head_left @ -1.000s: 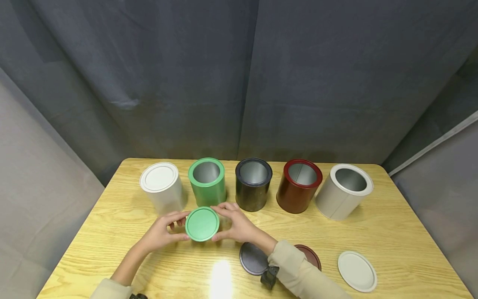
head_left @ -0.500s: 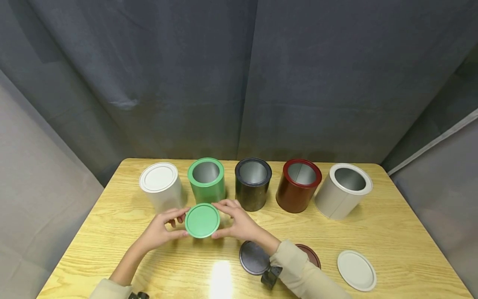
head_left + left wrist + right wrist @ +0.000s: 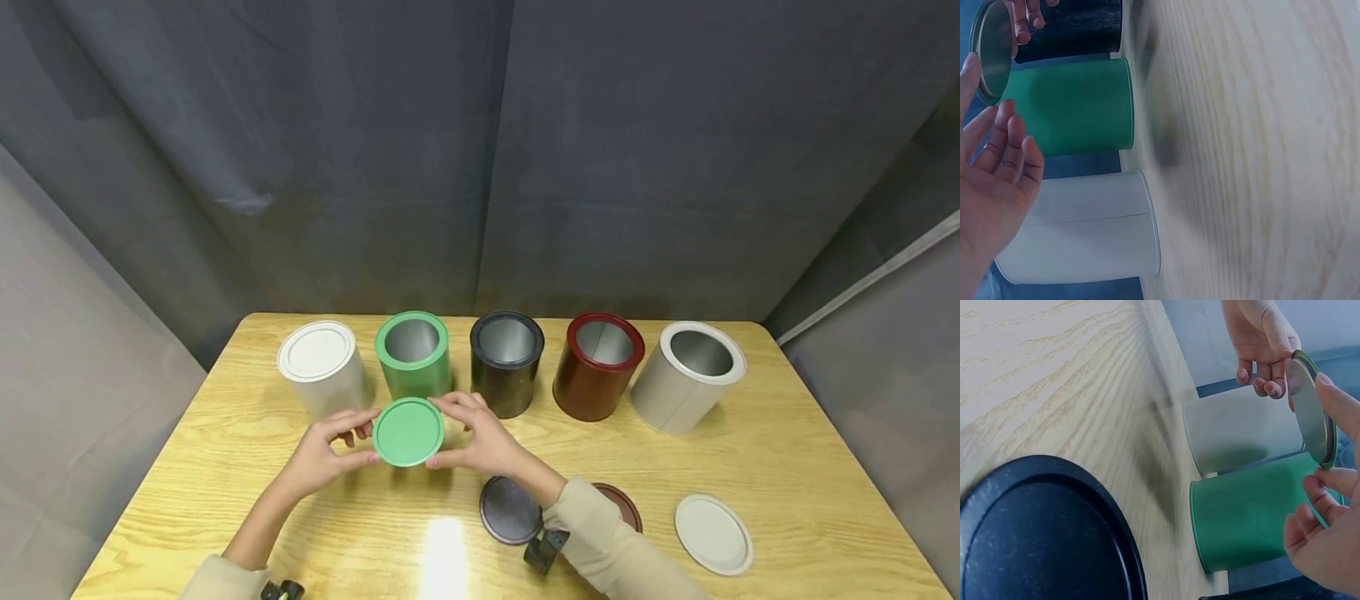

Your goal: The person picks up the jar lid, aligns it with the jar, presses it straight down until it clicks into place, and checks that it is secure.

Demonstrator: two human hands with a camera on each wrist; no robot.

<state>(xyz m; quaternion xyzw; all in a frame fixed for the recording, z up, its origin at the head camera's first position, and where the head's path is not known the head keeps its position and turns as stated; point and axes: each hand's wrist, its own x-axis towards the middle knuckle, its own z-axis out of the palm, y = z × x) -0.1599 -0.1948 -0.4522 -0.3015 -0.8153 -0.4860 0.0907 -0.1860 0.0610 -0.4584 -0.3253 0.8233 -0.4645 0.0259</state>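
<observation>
Between my two hands a round green lid is held up above the table, its green face toward the head camera. My left hand pinches its left edge with thumb and forefinger. On the opposite edge, my right hand grips with thumb and fingers. Both wrist views show the lid's bare metal underside. Just behind the lid stands an open green can, upright, its metal inside visible. A white can with a white lid on top stands to the left of it.
Right of the green can stand open black, dark red and off-white cans. A black lid, a dark red lid partly under my right sleeve, and an off-white lid lie on the wooden table.
Both hands have moved the green lid a little upward in the head view, toward the green can. The hold on it looks the same, and the cans have stayed in place.
</observation>
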